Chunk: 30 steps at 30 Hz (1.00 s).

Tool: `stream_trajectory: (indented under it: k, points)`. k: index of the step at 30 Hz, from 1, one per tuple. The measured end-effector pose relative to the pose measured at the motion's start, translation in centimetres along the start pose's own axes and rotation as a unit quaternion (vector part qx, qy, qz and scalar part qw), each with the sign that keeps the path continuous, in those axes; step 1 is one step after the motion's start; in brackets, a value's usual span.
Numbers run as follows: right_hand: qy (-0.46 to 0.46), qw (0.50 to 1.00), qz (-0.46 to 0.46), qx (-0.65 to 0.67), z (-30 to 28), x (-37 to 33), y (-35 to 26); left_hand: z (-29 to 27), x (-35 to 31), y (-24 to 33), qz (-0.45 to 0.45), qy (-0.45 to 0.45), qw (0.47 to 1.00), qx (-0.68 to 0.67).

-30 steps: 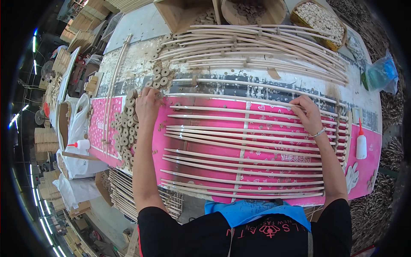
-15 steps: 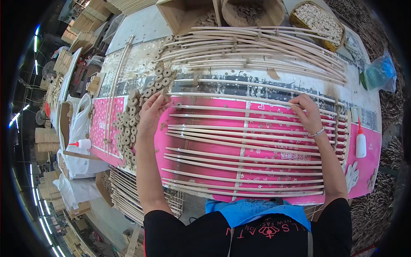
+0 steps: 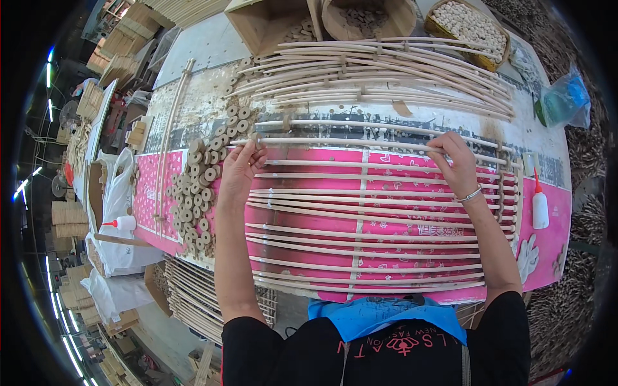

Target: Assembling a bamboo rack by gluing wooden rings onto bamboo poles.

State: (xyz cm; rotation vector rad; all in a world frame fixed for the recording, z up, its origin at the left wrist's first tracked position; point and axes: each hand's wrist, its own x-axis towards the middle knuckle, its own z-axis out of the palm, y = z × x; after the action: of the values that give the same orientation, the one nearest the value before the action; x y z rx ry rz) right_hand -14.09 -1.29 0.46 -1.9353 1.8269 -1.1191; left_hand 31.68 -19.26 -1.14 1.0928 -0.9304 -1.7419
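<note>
A long pale wooden rod [image 3: 347,141] runs crosswise above the pink sheet [image 3: 386,154]. My right hand [image 3: 454,166] pinches this rod toward its right part. My left hand [image 3: 243,168] is closed at the left end, its fingertips on a small brown wooden ring [image 3: 256,138]. The rod's tip sticks out to the left of that ring. Several similar rods [image 3: 302,240] lie side by side in front of it, with a column of rings [image 3: 504,180] along their right ends. Left of my left hand is a heap of loose rings [image 3: 199,174].
More rods [image 3: 386,61] lie in a bundle at the back, before a wooden box [image 3: 257,26], a round tub [image 3: 412,29] and a basket of pale pieces [image 3: 479,32]. Red-tipped white bottles stand right [image 3: 540,209] and lie left [image 3: 125,223]. A white glove [image 3: 528,257] lies near the right.
The rod has shifted left, and its tip now shows past the ring in my left hand. My left hand has moved slightly right and down; the view has shifted a little.
</note>
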Motion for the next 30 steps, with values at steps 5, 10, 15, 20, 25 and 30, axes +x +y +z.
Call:
stream_trajectory:
  k: [5, 10, 15, 20, 25, 30]
  points:
    - [0.013, 0.995, -0.056, -0.080, 0.3, -0.3, 3.8, -0.7, 2.0, -1.2, 0.011, -0.013, 0.995, 0.097]
    - [-0.009, 0.998, -0.040, -0.045, 1.8, 0.8, 2.5, -3.5, 1.5, -0.4, 0.001, -0.013, 0.999, 0.039]
    - [0.059, 0.993, -0.033, -0.094, 1.5, -0.2, 4.3, -0.5, 3.0, -1.1, -0.005, -0.021, 0.999, 0.040]
    - [0.032, 0.998, -0.016, -0.046, 2.6, 0.2, 5.0, -0.5, 1.4, -0.1, -0.009, -0.015, 0.997, 0.079]
    - [0.020, 0.999, -0.020, -0.037, 1.5, -0.1, 6.3, -0.3, 0.9, 0.9, 0.194, 0.086, 0.880, 0.425]
    - [0.008, 1.000, 0.002, -0.018, 1.1, -0.2, 5.5, 4.7, -0.1, 2.8, 0.391, -0.002, 0.636, 0.666]
